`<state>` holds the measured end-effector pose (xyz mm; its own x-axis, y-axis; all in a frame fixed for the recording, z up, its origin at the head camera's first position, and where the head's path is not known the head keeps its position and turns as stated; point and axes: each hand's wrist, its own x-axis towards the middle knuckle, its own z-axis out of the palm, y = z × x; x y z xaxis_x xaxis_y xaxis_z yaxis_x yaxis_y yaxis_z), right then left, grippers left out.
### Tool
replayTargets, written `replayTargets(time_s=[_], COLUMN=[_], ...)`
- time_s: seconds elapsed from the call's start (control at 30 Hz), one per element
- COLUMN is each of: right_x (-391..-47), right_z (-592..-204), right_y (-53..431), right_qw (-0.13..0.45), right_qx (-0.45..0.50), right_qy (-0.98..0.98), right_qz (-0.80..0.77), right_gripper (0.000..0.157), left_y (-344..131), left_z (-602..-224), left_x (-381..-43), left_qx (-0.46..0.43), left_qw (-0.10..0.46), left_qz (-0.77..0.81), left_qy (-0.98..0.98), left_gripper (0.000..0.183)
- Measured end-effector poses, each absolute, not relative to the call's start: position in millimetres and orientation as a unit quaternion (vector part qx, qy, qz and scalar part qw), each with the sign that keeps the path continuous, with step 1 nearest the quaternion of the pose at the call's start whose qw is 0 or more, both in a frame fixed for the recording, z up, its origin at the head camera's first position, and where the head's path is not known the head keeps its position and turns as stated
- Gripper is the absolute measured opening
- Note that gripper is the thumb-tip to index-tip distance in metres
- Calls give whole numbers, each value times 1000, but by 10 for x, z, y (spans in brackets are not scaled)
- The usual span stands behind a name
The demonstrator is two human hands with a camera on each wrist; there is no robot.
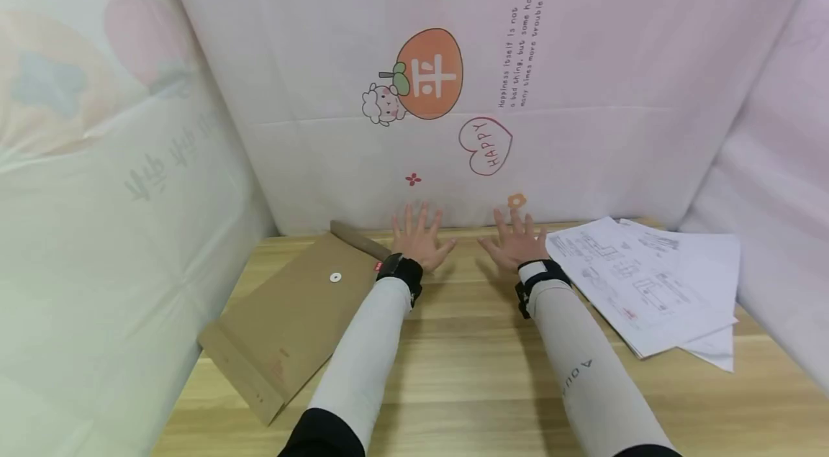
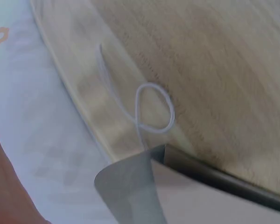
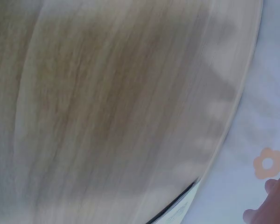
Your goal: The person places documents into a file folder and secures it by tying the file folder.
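Observation:
Fingers spread, my left hand (image 1: 419,242) is held out over the far part of the table, just right of a brown kraft paper document envelope (image 1: 304,313). That envelope has a white round button and a raised flap (image 1: 359,240). In the left wrist view a thin white string (image 2: 171,112) lies looped beside the envelope's edge (image 2: 130,179). My right hand (image 1: 518,245) is likewise stretched out with fingers apart, holding nothing. Close to its right lie several printed paper sheets (image 1: 637,284), overlapping one another, with drawings and text on the top one.
The wooden table (image 1: 466,370) ends at a white printed cloth (image 1: 570,169) hanging behind it. More cloth walls (image 1: 97,263) stand on the left and right sides. Both wrists carry black straps (image 1: 403,271).

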<state>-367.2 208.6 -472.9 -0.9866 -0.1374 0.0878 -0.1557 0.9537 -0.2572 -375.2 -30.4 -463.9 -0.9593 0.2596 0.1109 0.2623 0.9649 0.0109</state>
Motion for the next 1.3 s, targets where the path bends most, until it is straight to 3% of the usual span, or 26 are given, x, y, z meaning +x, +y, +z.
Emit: replayTargets(time_s=[0.3,0.67,1.0,1.3], right_x=[-3717,-3718,-3658,-3620], right_z=[-4712,-4675,-4627,-4689], right_y=[1928,1589,1248,838], right_qw=[29,39,29,32], right_qx=[95,153,208,264], right_qy=[-988,-979,-971,-956], right_qz=[117,127,115,124], right_gripper=[90,93,80,83], left_y=[-502,-982,-1350,-1870], left_z=[-4477,-4483,-4535,-4554], left_x=[-3679,-3633,-3505,-3407], left_qx=[-146,-158,-161,-150], left_qw=[35,53,46,22], left_qz=[-16,-50,-87,-43], left_qy=[-988,-985,-982,-988], left_gripper=[90,90,90,89])
